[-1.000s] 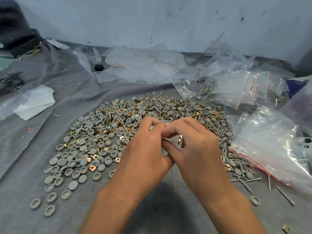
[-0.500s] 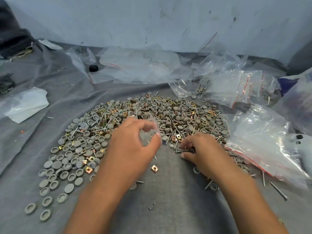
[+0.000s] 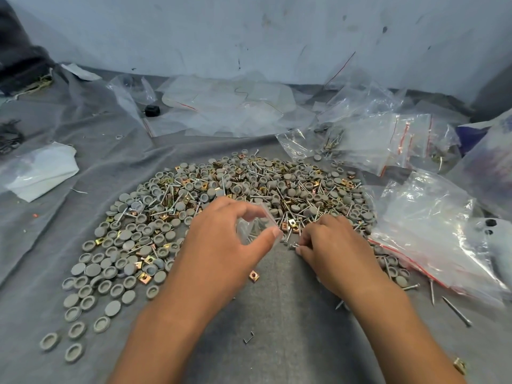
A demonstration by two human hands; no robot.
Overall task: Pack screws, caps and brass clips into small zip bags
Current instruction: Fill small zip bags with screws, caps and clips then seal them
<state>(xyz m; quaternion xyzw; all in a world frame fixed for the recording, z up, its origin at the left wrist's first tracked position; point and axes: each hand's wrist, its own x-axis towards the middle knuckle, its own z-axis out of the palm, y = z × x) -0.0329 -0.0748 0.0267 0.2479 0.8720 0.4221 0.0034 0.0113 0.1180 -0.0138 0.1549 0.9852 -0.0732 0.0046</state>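
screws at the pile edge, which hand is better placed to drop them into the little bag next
Right. The right hand already pinches screws at the pile's near edge, right beside the bag mouth. The left hand is occupied holding the small zip bag open, so it should probably just steady it.

I sit at a gray cloth [image 3: 83,167] that covers the whole floor in front of me and has soft folds in it. Behind it is a pale blue-white wall [image 3: 249,34] with dark marks and scratches. The light is soft and even.
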